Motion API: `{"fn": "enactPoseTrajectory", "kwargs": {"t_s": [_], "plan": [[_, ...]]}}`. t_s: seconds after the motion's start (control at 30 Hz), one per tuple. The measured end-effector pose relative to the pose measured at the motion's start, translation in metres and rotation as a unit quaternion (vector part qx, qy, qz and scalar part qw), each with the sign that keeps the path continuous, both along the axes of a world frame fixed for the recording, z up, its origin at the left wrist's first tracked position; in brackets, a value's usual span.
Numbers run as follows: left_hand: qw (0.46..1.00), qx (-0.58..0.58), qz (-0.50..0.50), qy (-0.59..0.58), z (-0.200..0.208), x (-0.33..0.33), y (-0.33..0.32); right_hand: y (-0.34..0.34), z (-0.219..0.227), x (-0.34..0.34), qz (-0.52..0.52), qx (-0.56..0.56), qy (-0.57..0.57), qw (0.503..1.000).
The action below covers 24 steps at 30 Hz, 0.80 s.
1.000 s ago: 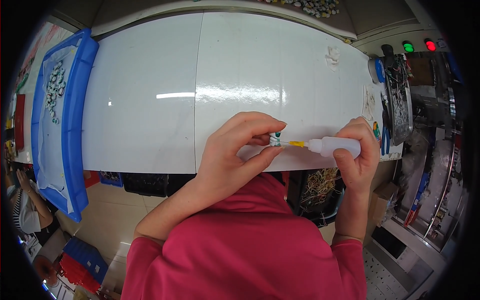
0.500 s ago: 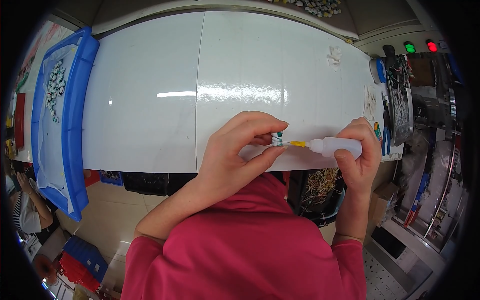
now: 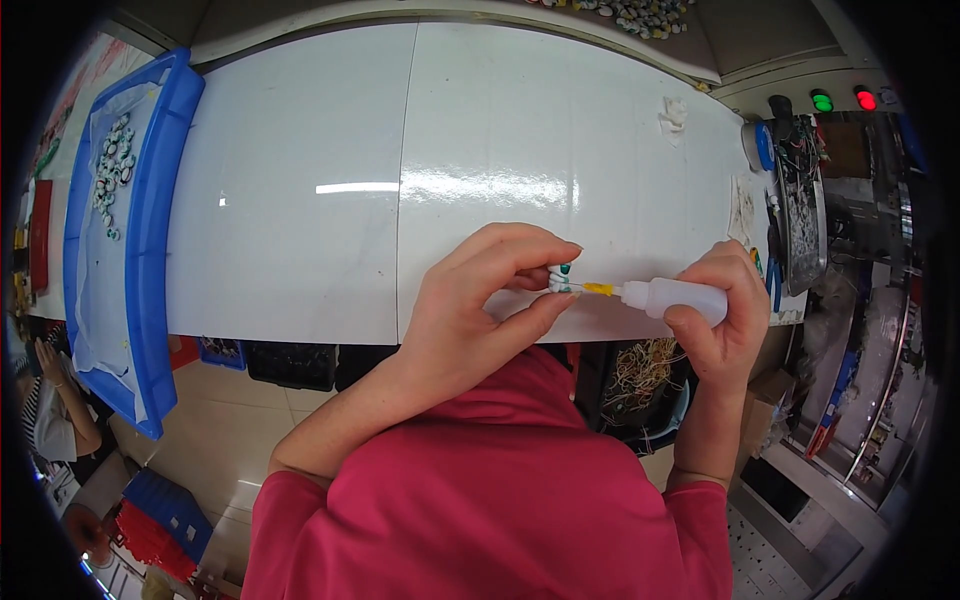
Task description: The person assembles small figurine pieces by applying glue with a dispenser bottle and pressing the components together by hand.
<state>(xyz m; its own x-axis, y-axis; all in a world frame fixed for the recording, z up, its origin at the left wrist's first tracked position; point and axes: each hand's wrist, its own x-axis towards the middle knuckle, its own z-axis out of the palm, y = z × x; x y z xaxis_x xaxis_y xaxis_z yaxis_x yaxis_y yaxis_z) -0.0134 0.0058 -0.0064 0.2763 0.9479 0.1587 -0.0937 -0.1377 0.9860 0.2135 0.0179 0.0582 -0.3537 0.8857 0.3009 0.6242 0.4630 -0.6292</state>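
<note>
L hand (image 3: pixel 468 290) w/ pinch grip on grn/wht piece (image 3: pixel 560 282), R hand (image 3: pixel 730 315) w/ grip round needle-tip btl (image 3: pixel 680 298), R of piece

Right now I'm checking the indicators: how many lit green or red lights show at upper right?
2: a green light, and a red light to its right, both on the pale panel. Others may be hidden past the dark rim.
</note>
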Motion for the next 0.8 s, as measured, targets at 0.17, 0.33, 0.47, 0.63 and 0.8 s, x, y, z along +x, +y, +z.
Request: {"fn": "enactPoseTrajectory", "kwargs": {"t_s": [0.17,0.33,0.47,0.63,0.8], "plan": [[1.000,0.001,0.000,-0.003,0.000,0.000,0.000,0.001,0.007,-0.004,0.011,0.023,-0.021,0.999],[1.000,0.000,0.001,0.000,0.000,0.001,0.000,0.001,0.009,-0.005,0.012,0.024,-0.025,0.999],[1.000,-0.003,-0.001,0.001,0.000,0.002,0.000,0.001,0.010,-0.005,0.016,0.027,-0.031,0.999],[1.000,-0.010,0.000,-0.001,0.001,0.003,0.000,0.001,0.011,-0.004,0.019,0.033,-0.035,0.999],[1.000,-0.014,0.001,-0.001,0.002,0.004,0.001,0.001,0.012,-0.001,0.019,0.044,-0.027,0.999]]}}
